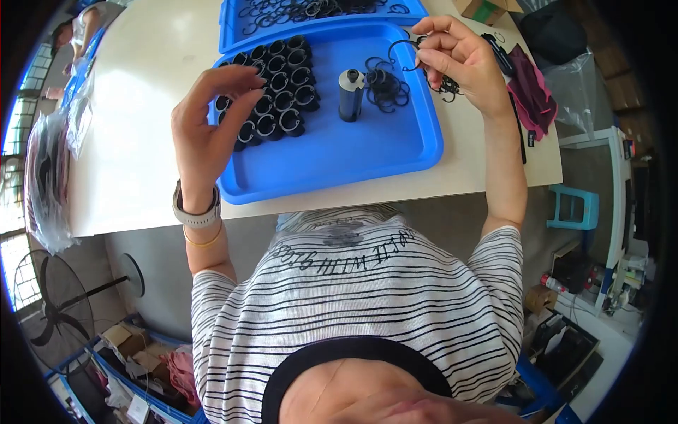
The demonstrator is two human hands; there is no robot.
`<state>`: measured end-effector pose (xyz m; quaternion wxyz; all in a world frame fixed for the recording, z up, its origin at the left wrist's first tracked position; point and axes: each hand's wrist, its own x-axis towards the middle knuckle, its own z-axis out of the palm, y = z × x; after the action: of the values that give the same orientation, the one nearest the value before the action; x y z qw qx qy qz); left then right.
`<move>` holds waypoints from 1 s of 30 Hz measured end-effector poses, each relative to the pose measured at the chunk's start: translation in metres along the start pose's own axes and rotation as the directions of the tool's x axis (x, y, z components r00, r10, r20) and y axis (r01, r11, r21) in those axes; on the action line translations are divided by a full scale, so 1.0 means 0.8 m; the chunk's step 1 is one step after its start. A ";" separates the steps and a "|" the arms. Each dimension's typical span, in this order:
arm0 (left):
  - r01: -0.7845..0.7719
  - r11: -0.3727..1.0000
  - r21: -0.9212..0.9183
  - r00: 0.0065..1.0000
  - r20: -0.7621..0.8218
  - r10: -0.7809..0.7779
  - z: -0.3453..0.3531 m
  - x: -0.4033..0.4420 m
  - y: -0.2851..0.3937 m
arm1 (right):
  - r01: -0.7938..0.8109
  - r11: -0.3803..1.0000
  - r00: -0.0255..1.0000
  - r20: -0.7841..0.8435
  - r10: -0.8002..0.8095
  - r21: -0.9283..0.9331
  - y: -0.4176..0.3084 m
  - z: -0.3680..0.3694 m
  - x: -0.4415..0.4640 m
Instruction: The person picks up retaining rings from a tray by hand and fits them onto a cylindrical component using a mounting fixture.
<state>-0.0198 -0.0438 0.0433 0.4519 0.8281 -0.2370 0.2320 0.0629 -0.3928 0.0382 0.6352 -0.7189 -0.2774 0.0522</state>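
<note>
My left hand [212,106] is over the left side of a blue tray [332,159], thumb and fingers apart with nothing visible between them. Beneath and beside it, several short black cylinders [284,99] stand in rows, with open-ended rings at their tops. My right hand [462,63] is raised at the tray's right edge, pinching a black snap ring [393,56] between thumb and fingers. Between the hands, a dark cylinder with a silver top [350,95] stands upright in the tray. A loose pile of black snap rings [387,88] lies just right of it.
Behind the tray, a second blue tray [226,28] holds many black rings. More rings [448,88] lie on the table [141,141] under my right hand. A maroon cloth [530,99] is at the right. A blue stool [572,207] and a fan [53,307] stand nearby.
</note>
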 end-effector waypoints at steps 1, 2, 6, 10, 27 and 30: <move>0.002 1.000 0.006 1.000 -0.010 -0.002 0.003 0.006 0.004 | 0.010 1.000 0.999 0.045 -0.010 0.011 -0.008 0.002 0.003; 0.042 0.996 -0.075 0.999 0.034 -0.039 0.008 0.012 0.009 | 0.021 1.000 0.996 0.091 -0.023 0.021 -0.015 0.003 0.007; 0.074 0.930 -0.359 0.983 0.182 -0.008 0.031 0.045 0.011 | 0.044 0.998 0.983 0.181 -0.034 -0.053 -0.032 0.012 0.020; 0.217 0.868 -0.446 0.918 0.396 -0.026 0.053 0.075 0.011 | 0.065 0.997 0.970 0.238 -0.053 -0.043 -0.039 0.027 0.038; 0.015 0.926 -0.376 0.994 0.109 0.028 0.086 0.074 -0.038 | -0.127 0.992 0.953 0.275 0.129 -0.026 -0.005 0.030 0.073; -0.225 0.947 -0.229 0.963 0.100 0.252 0.085 0.079 -0.036 | -0.170 0.985 0.935 0.318 0.158 0.009 -0.003 0.029 0.074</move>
<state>0.0583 -0.1002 0.0295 0.4913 0.7526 -0.3876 0.2047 0.1024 -0.3445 0.0523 0.5889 -0.7101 -0.3137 0.2247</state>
